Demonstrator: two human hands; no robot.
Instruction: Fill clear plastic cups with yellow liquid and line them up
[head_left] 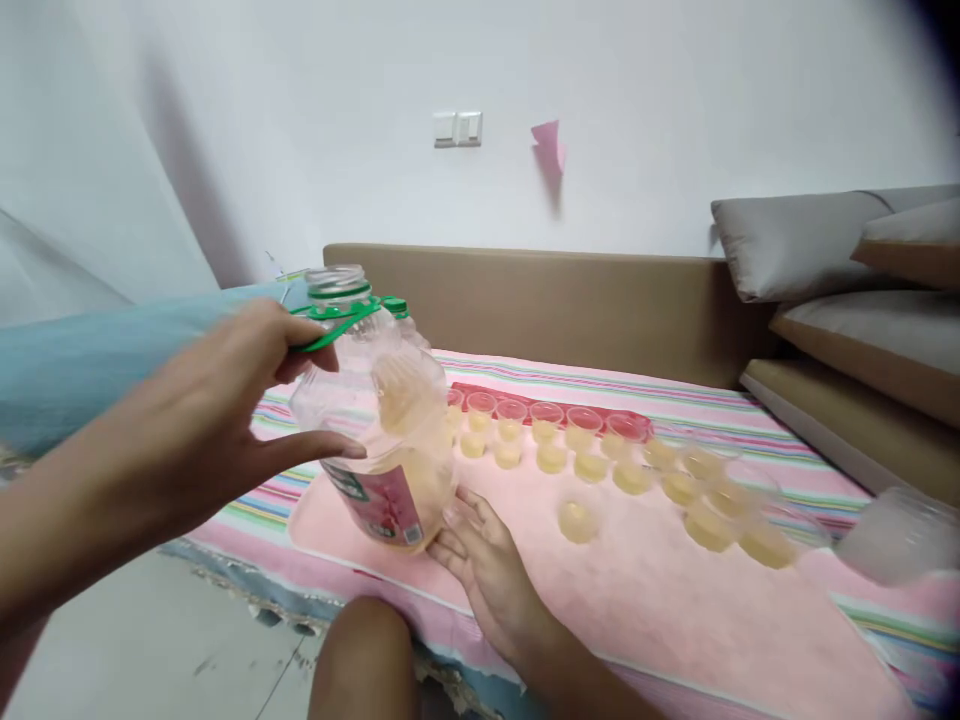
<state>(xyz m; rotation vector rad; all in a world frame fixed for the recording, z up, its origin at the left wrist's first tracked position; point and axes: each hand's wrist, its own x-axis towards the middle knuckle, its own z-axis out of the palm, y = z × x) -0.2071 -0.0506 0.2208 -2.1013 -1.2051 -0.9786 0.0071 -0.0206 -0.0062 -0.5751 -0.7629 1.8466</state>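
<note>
My left hand [274, 370] is closed on the green handle [349, 318] of a large clear plastic bottle [412, 400]. The bottle has an uncapped neck, a pink label and pale yellow liquid inside, and it leans slightly. Against its lower right side, my right hand [487, 560] supports the base with curved fingers. Rows of clear plastic cups [551, 455] with yellow liquid stand to the right of the bottle. Nearer to me, one cup [577, 520] with liquid stands apart, blurred. Behind the held bottle, another bottle with a green cap [394, 305] is partly hidden.
The pink mat [637, 620] lies on a striped sheet [697, 395] over a bed. A red strip [637, 428] runs behind the cups. At the right are a blurred translucent container [900, 535] and stacked cushions [862, 320]. A brown headboard [562, 310] borders the back.
</note>
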